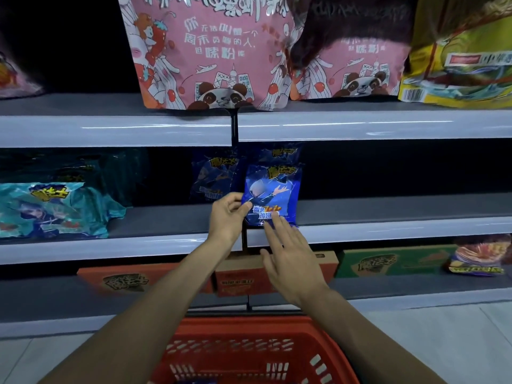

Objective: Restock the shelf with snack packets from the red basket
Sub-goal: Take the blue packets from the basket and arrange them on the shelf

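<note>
Both hands at blue packet [270, 196]: left hand [227, 214] pinches, right hand [291, 253] splayed.

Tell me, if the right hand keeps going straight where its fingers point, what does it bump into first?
Probably the blue snack packet. The right hand points up and toward the shelf, its fingertips already at the packet's lower edge, which the left hand is pinching. More blue packets stand behind, though depth is hard to judge.
</note>
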